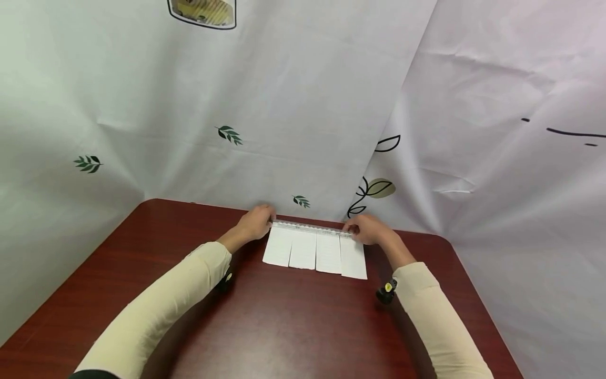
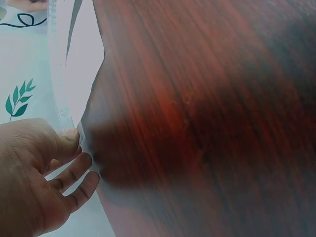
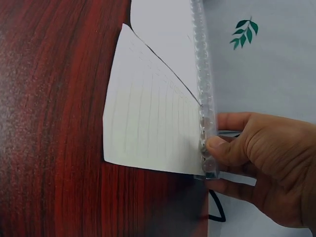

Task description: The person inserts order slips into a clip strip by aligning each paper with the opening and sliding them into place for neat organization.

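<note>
A long clear plastic strip (image 1: pixel 312 227) with a bumpy, scalloped length runs across the far part of the table. Several white paper pieces (image 1: pixel 303 250) hang side by side from it toward the near side, with slits between them. Faint ruled lines show on the paper piece (image 3: pixel 153 108) in the right wrist view. At the strip's left end, my left hand (image 1: pixel 258 221) pinches it between thumb and forefinger, the other fingers loosely bent. My right hand (image 1: pixel 371 230) grips the right end, thumb on top (image 3: pixel 222 145) and fingers partly hidden beneath.
The dark red wooden table (image 1: pixel 284 316) has rounded far corners. White cloth (image 1: pixel 293 105) printed with leaves hangs right behind its far edge, close to both hands. Small dark devices with yellow spots, such as one (image 1: pixel 385 292) by the right wrist, sit at both cuffs.
</note>
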Tool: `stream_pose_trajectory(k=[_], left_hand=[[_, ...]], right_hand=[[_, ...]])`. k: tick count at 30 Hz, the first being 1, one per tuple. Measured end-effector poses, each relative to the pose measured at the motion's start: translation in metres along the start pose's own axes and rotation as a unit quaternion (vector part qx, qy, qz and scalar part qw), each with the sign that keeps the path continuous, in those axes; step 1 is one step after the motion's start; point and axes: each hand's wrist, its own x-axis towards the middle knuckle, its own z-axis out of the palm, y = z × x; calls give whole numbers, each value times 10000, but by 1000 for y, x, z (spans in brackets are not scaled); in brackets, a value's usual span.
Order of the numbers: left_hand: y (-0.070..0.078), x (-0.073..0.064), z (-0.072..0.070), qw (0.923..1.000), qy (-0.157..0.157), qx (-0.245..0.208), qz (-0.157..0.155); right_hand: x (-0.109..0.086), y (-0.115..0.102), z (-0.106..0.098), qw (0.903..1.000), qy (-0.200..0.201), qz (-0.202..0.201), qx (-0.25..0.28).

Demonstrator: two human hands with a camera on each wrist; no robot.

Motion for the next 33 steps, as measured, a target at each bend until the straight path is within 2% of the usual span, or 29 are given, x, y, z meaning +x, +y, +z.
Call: stream_pose_trajectory(k=[4,6,7,10,13,18,20,22,23,25,27,33], left_hand=[[-19,8,16,10000,64,52,-53],[-22,8,18,9998,82,144,-56],[-17,3,15,9998,96,189,-20],[-12,-1,11,9997,147,173,-11],[4,-11,-5,9999,54,123,-54],[19,-17,-20,9996,-98,158,-208],[11,-11,-12,9995,-23,277,-173],[11,-10,-11,9994,-15,291,-182],[15,-11,-14,9994,-85,230,-248],[11,-9,-10,9993,-44,197,-328],[14,-10,-12,9986,-131,88,-503],[-10,10,7,9971,-97,147,-740]], right_hand=[[2,-1,1,10000,33,29,-20],[3,-1,2,10000,25,29,-46],[4,-1,2,10000,28,29,-60],[4,-1,3,10000,52,55,-61],[5,-1,4,9999,90,71,-33],[5,-2,4,9999,100,29,7],[5,-1,4,9999,112,44,17],[6,-1,5,9999,126,89,5],[6,-1,5,9999,136,105,-13],[7,-1,5,9998,131,166,-14],[8,-2,5,9996,100,246,7],[13,-7,5,9977,15,660,181]])
